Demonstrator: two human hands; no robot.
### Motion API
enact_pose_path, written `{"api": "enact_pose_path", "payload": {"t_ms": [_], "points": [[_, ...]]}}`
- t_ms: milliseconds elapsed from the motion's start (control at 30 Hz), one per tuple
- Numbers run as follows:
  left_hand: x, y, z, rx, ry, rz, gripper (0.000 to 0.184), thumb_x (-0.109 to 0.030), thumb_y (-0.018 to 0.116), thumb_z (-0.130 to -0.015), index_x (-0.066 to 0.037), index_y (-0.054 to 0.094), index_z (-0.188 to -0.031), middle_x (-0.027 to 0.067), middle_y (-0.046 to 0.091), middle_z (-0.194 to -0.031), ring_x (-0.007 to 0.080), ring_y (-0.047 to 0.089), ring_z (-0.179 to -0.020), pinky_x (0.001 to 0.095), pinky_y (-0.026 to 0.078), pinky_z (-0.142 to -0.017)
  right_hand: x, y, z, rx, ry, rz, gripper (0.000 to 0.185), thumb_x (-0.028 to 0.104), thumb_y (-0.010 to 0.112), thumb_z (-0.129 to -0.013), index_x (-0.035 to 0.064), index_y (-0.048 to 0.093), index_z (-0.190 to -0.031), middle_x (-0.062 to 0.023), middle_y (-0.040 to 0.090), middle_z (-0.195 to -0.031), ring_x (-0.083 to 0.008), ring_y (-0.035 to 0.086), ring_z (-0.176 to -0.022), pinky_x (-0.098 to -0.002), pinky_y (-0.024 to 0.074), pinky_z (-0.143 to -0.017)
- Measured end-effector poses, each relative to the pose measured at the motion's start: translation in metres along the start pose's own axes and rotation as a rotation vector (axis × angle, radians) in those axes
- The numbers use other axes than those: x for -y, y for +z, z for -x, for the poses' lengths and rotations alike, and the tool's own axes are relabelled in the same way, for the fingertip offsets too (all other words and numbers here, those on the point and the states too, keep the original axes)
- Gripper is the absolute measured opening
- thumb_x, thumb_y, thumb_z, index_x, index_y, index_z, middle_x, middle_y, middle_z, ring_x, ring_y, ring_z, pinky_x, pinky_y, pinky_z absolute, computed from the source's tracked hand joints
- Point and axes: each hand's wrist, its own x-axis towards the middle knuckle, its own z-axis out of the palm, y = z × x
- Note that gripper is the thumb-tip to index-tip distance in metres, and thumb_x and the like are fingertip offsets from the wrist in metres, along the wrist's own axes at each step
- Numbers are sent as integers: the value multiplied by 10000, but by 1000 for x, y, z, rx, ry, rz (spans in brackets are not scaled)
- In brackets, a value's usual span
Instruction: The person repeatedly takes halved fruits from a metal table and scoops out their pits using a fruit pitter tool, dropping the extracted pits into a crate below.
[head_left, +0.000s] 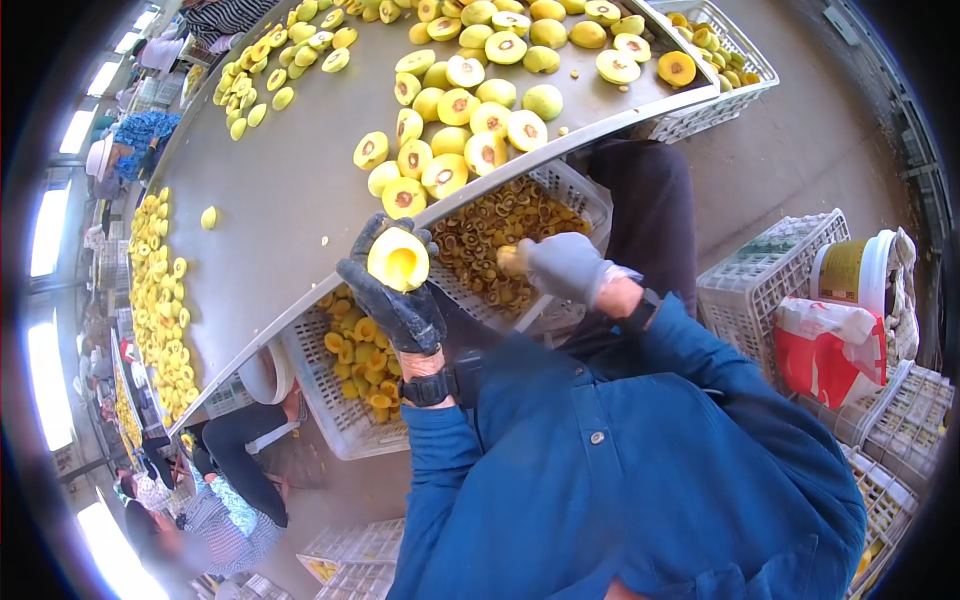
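My left hand (405, 315), in a dark glove, is closed around a yellow peach half (398, 260). Its cut face points up and shows a smooth hollow with no stone in it. To the right, my right hand (567, 268) wears a grey glove and is closed, above a crate of brown pit pieces (500, 235). A small yellow-brown thing sticks out of its fingers, too blurred to name. Just beyond my left hand, cut peach halves (445, 174) with stones still in them lie on the metal table (270, 200).
Below the table edge stands a crate of hollowed peach halves (360, 350). Another crate (705, 115) with fruit is at the upper right. Stacked crates (770, 270), a white bucket (855, 270) and a red bag (830, 350) stand right. Co-workers sit at left.
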Motion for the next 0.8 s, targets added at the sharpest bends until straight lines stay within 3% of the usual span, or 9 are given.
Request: {"api": "enact_pose_path", "payload": {"t_ms": [133,200,233,333,433,500,600,667,800], "points": [[14,-55,-5,-170,202,-498,583,-467,319,-1036,37,543,-1224,153,647,-1049,256,654,-888,369,567,-793,-10,9,6,-83,24,-173,242,292,634,-858,58,594,-905,-184,658,-724,-385,657,-699,-493,507,-635],[8,-97,-10,-429,152,-359,497,-372,356,-1040,41,589,-1189,171,649,-1096,280,649,-952,377,543,-855,-10,16,9,-64,18,-166,245,295,631,-863,57,589,-898,-191,655,-720,-389,654,-699,-495,506,-640],[14,-154,-17,-287,401,-858,425,-300,408,-1028,36,608,-1196,168,645,-1157,290,627,-1041,383,502,-922,-15,24,9,-30,7,-152,247,297,630,-864,55,586,-895,-195,653,-718,-390,652,-701,-494,505,-643],[-8,-177,-43,-319,496,-1369,371,-251,551,-971,16,609,-1222,195,642,-1176,333,610,-1087,392,477,-945,-22,37,11,21,7,-161,242,293,617,-876,55,578,-892,-200,646,-704,-399,645,-687,-501,500,-634],[-9,-142,-104,-100,547,-1380,385,-256,610,-939,11,613,-1216,211,630,-1196,344,605,-1100,404,474,-947,-20,40,11,64,8,-188,224,277,600,-886,55,576,-896,-202,640,-692,-406,639,-670,-512,494,-620],[16,-117,-158,-5,338,-1214,426,-282,654,-911,6,614,-1221,215,617,-1224,335,592,-1135,411,460,-966,-20,36,11,71,-4,-216,207,259,587,-887,53,577,-898,-202,638,-684,-413,632,-651,-522,486,-609],[44,-64,-213,241,344,-1517,757,-473,725,-804,-27,480,-1365,240,589,-1250,374,588,-1138,449,460,-970,-26,36,12,79,20,-229,209,262,587,-889,54,577,-898,-202,635,-680,-411,631,-650,-519,485,-605],[64,-42,-231,414,134,-1632,812,-447,752,-778,-53,428,-1410,239,596,-1194,398,562,-1142,462,443,-979,-31,31,14,92,50,-235,233,290,582,-907,57,577,-898,-199,628,-660,-409,627,-635,-511,486,-594],[76,-43,-238,455,365,-1485,819,-352,786,-761,-74,402,-1428,215,596,-1121,403,557,-1074,491,450,-928,-34,21,10,9,60,-314,277,331,582,-929,57,566,-889,-203,622,-654,-397,624,-621,-491,487,-584]]}}
